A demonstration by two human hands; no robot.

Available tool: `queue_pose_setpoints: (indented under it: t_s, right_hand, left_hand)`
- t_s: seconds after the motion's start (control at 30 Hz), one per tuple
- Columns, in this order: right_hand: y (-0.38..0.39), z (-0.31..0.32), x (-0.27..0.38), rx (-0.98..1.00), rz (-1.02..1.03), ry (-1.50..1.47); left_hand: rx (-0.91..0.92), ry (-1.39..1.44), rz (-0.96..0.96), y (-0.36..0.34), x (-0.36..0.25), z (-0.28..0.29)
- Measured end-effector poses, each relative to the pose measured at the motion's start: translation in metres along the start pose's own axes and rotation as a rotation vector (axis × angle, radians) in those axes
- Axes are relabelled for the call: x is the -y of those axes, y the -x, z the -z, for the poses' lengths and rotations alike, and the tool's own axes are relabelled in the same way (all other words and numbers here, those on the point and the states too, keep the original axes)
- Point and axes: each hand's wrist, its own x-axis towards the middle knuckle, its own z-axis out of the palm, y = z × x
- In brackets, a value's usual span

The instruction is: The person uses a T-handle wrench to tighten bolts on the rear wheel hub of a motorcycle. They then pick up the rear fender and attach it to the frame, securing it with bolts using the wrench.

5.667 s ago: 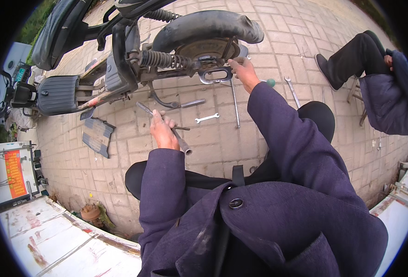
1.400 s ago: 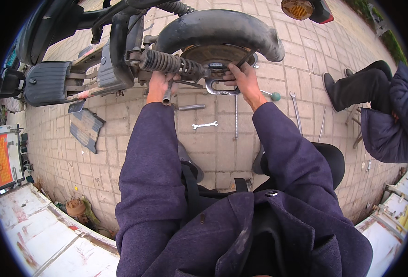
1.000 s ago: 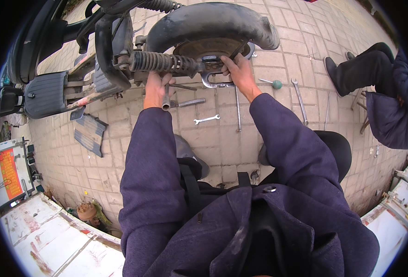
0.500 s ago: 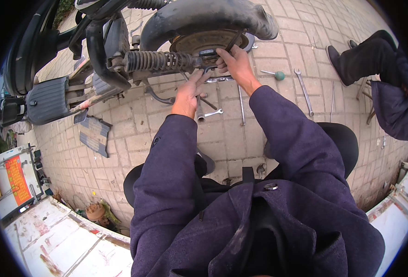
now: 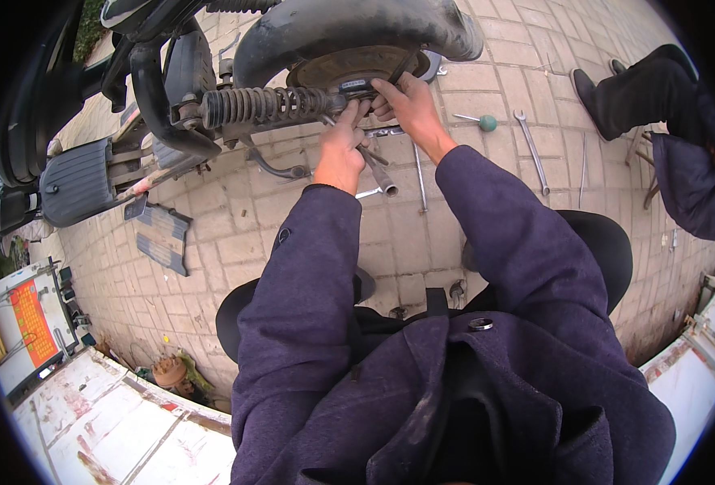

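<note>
My left hand (image 5: 344,147) is closed, with its fingertips up at the lower end of a coil-spring shock absorber (image 5: 272,107). From under its palm a metal tube (image 5: 384,182) sticks out toward me, a thin bar beside it; the grip itself is partly hidden. Right beside it, my right hand (image 5: 411,111) has its fingers bent together at the wheel hub, under a dark bar; what they pinch is hidden. Both hands work at a rusty brown wheel (image 5: 353,65) with a black tyre or fender (image 5: 357,28) over it, on a two-wheeled vehicle.
On the paving lie a green-handled screwdriver (image 5: 487,123), a combination wrench (image 5: 531,152), a thin rod (image 5: 420,179) and a ribbed mat (image 5: 162,238). A seated person's leg (image 5: 640,101) is at right. White rusty panels (image 5: 107,412) stand at lower left.
My left hand has shifted right and up, close to my right hand. The tube under it has swung right, now partly covering a wrench on the ground. My right hand stays at the hub.
</note>
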Motion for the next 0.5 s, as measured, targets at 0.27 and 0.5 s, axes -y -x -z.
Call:
queue_pose_setpoints:
  t_s: [0.27, 0.5]
  right_hand:
    - [-0.0039, 0.0075, -0.0070, 0.039, 0.074, 0.083]
    - [-0.0050, 0.0082, -0.0061, 0.083, 0.084, 0.072]
  left_hand:
    - [-0.026, 0.021, -0.047, -0.0035, -0.0009, 0.0031]
    - [-0.038, -0.040, -0.026, 0.0000, -0.0041, 0.0086]
